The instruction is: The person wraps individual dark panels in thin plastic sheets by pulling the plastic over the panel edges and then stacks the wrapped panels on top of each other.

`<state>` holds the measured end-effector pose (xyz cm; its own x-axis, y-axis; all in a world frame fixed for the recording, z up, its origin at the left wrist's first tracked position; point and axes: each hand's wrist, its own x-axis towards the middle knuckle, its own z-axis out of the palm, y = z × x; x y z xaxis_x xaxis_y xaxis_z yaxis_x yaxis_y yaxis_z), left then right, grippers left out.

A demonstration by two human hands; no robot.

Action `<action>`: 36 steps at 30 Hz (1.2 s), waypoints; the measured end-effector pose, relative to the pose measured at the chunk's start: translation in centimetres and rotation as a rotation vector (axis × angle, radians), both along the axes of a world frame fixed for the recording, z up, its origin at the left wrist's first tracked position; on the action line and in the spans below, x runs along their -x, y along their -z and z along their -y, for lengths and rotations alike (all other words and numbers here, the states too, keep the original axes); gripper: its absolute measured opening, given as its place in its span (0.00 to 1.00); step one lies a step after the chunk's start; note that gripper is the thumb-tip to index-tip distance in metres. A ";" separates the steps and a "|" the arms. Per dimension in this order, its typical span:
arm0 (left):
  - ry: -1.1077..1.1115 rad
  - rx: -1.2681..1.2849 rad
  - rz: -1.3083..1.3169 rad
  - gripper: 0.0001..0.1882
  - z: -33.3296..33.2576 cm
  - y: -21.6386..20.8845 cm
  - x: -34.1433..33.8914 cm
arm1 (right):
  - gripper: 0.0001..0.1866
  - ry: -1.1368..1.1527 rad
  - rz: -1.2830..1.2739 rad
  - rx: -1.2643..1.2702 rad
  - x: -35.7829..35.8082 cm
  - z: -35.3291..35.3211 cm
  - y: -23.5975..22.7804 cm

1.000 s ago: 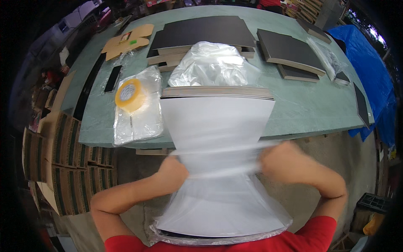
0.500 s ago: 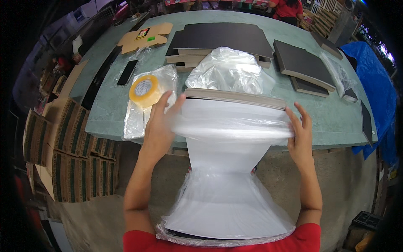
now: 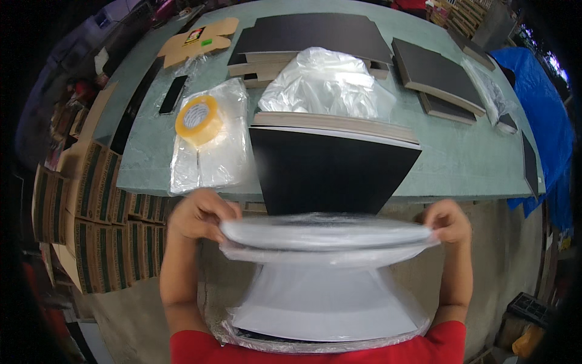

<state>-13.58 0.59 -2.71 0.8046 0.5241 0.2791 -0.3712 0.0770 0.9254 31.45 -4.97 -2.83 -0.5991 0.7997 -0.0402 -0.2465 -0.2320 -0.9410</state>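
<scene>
My left hand [image 3: 203, 215] and my right hand [image 3: 448, 223] are both closed, pinching opposite ends of gathered clear plastic wrap [image 3: 330, 239], blurred by motion. Beyond it, a black board [image 3: 333, 164] slopes down from a stack of thin grey boards [image 3: 339, 125] at the table's near edge. Closer to my body, a white sheet [image 3: 327, 303] inside clear plastic spreads out between my forearms. Whether the gathered plastic and this lower piece are joined, I cannot tell.
On the green table [image 3: 148, 148] a yellow tape roll [image 3: 209, 130] rests on flat plastic bags [image 3: 233, 164]. A crumpled plastic pile [image 3: 330, 85], black board stacks [image 3: 315, 36], a phone [image 3: 173, 95] and a flattened carton [image 3: 203, 42] lie around. Brown cartons [image 3: 109, 242] stand left.
Both hands have drawn the clear plastic down toward my body, off the upper end of the stack. A black board face now shows where white lay before. My view has shifted slightly.
</scene>
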 end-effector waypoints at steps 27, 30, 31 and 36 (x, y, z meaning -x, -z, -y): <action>0.141 -0.479 -0.923 0.19 9.3 16.3 -6.6 | 0.21 -0.703 0.356 -0.193 11.7 6.0 12.0; 0.470 -0.437 -1.167 0.19 5.4 14.9 -6.2 | 0.21 -0.720 0.577 -0.291 10.6 5.7 12.5; 0.487 -0.458 -1.215 0.19 3.6 11.0 -7.5 | 0.21 -0.757 0.643 -0.297 10.1 4.4 10.5; -0.469 -1.017 -0.717 0.06 -6.0 -9.0 -15.3 | 0.16 -0.034 -0.031 -0.950 9.9 0.5 -6.3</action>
